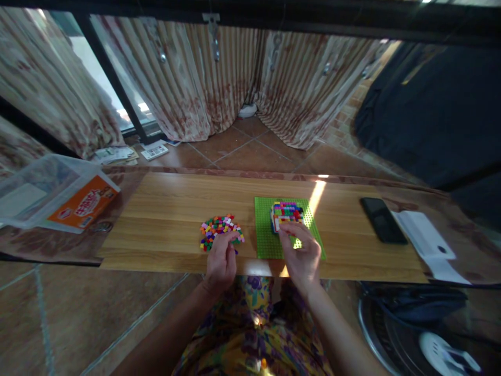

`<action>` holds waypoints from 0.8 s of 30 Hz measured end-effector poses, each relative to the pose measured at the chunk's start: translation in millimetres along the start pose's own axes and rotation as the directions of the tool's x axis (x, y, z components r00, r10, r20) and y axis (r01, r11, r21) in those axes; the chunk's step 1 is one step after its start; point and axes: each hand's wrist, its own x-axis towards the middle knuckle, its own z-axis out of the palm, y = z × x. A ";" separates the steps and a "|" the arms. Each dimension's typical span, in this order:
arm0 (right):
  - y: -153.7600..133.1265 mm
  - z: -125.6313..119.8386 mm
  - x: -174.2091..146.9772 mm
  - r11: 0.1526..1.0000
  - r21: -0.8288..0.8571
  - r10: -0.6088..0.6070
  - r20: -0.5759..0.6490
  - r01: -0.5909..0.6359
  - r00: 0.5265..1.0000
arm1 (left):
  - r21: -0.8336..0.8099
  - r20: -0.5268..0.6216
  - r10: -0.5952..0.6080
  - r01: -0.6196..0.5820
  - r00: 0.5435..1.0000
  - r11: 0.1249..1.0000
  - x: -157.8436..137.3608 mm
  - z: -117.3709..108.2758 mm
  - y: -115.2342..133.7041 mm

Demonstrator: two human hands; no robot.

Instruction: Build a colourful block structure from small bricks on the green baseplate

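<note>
Head view: multicolour brick block (287,214) sits on green baseplate (270,235), steadied at its near edge by right hand (301,258) fingertips; left hand (221,261) picks in loose brick pile (220,231), grip contents can't be told; phone (382,219) well apart, kept out of the way.

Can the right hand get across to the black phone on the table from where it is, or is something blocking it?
Probably yes. The right hand rests at the brick model on the green baseplate; between it and the phone lies only bare table. The white papers lie beyond the phone.
</note>
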 end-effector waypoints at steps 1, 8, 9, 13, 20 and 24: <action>-3.6 5.6 -8.5 1.000 -0.005 -0.015 0.069 0.015 0.998 | -0.001 -0.009 -0.007 0.007 1.000 1.000 -0.9 -0.1 -0.9; -12.1 36.4 -46.8 0.982 -0.150 -0.029 0.496 0.118 0.868 | -0.048 -0.082 -0.059 0.056 0.995 0.997 -2.8 0.0 -6.5; -12.7 39.2 -48.0 0.972 -0.185 -0.027 0.523 0.145 0.852 | -0.050 -0.081 -0.068 0.064 0.994 0.997 -2.6 0.0 -6.7; -14.9 48.9 -49.5 0.908 -0.345 -0.014 0.546 0.240 0.838 | -0.056 -0.062 -0.075 0.072 0.995 0.996 -1.9 0.4 -5.7; -13.9 55.5 -54.2 0.876 -0.382 -0.042 0.549 0.296 0.835 | -0.035 -0.050 -0.077 0.075 0.996 0.997 0.5 -0.3 -0.5; -13.2 46.4 -50.0 0.956 -0.245 -0.017 0.499 0.160 0.866 | -0.020 -0.037 -0.053 0.052 0.998 0.998 0.9 -0.9 0.3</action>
